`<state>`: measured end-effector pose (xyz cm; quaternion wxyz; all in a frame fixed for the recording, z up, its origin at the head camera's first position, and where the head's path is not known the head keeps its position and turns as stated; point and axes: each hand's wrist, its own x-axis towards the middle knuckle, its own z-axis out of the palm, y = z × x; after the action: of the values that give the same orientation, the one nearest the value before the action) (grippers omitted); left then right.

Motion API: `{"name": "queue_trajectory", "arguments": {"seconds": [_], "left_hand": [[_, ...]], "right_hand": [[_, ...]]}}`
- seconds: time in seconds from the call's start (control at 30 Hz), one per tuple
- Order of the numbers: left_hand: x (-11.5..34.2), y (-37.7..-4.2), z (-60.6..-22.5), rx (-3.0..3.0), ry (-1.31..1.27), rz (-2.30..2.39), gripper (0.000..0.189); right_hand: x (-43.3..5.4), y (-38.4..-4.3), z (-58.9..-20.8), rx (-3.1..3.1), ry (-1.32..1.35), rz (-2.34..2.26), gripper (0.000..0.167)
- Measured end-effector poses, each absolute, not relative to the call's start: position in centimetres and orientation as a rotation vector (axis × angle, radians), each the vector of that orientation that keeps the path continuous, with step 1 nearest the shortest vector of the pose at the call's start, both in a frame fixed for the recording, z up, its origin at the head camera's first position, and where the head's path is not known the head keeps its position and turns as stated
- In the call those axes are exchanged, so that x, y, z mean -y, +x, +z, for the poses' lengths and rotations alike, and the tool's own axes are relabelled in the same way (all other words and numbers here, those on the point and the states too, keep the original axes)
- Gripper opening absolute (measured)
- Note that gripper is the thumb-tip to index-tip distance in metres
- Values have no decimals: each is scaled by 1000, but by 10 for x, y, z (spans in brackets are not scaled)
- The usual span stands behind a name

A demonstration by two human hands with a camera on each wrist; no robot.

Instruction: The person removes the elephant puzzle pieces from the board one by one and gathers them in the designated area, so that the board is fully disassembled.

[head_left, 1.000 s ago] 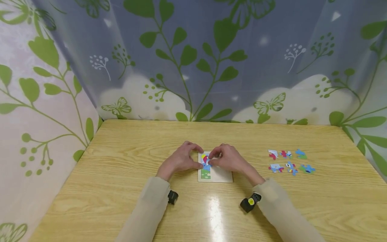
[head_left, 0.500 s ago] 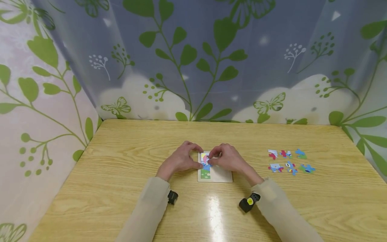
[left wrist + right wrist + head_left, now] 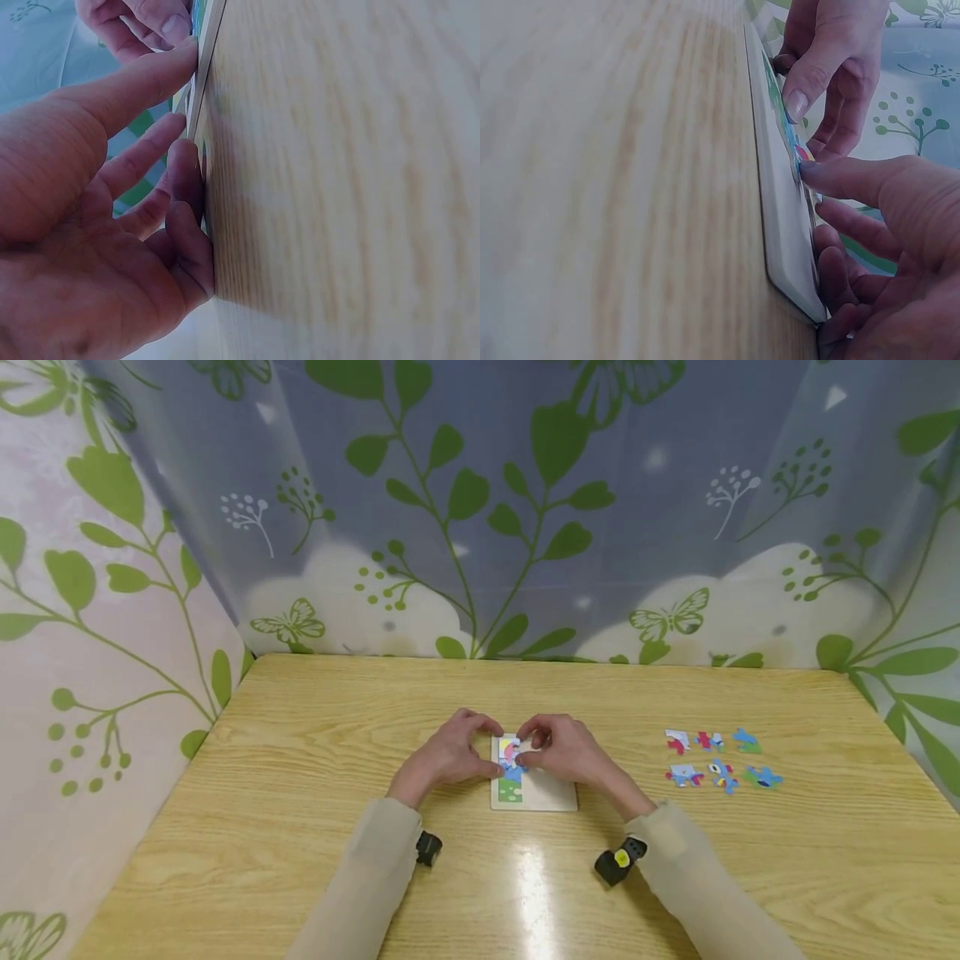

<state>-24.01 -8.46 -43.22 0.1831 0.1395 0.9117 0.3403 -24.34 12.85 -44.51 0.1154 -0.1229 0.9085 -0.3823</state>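
A small white puzzle board [image 3: 551, 793] lies on the table, its left column filled with picture pieces: yellow and red at the top, blue in the middle, green [image 3: 510, 791] at the bottom. My left hand [image 3: 453, 750] grips the board at its left side, thumb on the blue part and index finger at the top edge. My right hand [image 3: 566, 750] pinches a puzzle piece [image 3: 804, 154] with red on it at the upper part of that column, mostly hidden by the fingertips. In the right wrist view, the two thumbs are close together over the board.
Right of the board, several loose puzzle pieces lie in two rows, among them a red-and-white piece [image 3: 677, 742] and a blue-and-green piece [image 3: 763, 778]. The wooden table [image 3: 337, 710] meets a leaf-patterned curtain [image 3: 480, 527] at its far edge.
Both hands stay nearly in place. Under the right fingertips the piece has shifted slightly, and the red patch beside the yellow one looks smaller and paler than a second ago.
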Motion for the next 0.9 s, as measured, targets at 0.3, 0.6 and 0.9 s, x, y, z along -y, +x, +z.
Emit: {"name": "queue_trajectory", "arguments": {"seconds": [0.3,0.6,0.9], "left_hand": [[85,-239,-432,-2567,349,969,53],[84,-240,-433,-2576,330,946,54],[84,-241,-433,-2576,332,945,55]], "right_hand": [[-130,-241,-445,-2656,-386,-1172,19],[-130,-238,-443,-2679,-371,-1270,9],[-131,-235,-442,-2599,-364,-1377,10]]}}
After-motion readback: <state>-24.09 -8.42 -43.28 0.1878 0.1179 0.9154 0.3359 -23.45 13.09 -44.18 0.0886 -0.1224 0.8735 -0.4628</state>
